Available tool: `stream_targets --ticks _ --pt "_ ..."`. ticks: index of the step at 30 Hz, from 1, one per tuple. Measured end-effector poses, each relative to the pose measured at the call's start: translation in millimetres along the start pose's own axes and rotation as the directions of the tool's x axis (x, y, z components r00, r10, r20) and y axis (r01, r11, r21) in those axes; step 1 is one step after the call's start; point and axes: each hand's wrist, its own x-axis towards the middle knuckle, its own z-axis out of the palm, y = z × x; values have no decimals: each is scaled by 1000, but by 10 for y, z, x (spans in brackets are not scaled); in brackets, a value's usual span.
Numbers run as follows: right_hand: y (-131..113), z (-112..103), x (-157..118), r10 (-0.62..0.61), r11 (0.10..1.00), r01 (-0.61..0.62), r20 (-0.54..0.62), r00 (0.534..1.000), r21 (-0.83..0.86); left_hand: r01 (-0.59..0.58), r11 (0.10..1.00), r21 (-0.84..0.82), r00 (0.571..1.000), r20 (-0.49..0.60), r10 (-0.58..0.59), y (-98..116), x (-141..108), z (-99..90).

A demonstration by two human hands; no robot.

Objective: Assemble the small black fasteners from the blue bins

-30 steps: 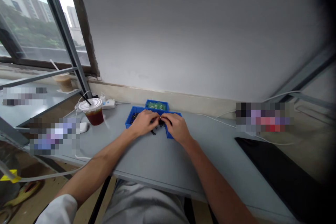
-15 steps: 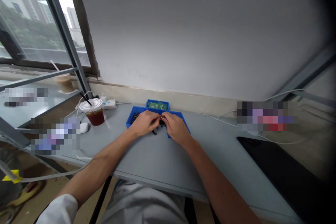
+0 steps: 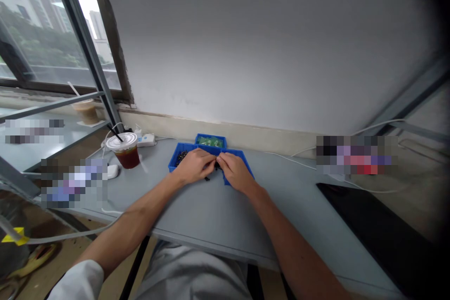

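Where fingers meet, dark pieces, beside grip

Trays on the desk, between lidded cup and flat mat.

No legible text, brand, number or sign; blue marking on white power strip, left of centre, unreadable
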Motion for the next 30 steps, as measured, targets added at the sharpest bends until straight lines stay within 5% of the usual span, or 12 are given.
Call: stream_targets --ticks 9,18,30 --pt "-13 -15 4 -1 997 -5 -88 996 -76 72 997 1 997 -17 -72 -7 13 -20" --pt "-7 -16 -14 -62 998 64 -65 996 15 106 994 -6 994 -11 -106 -27 1 -10" --pt "-22 27 -27 10 1000 -10 -34 999 -7 75 994 -84 997 -3 -76 2 23 -32"
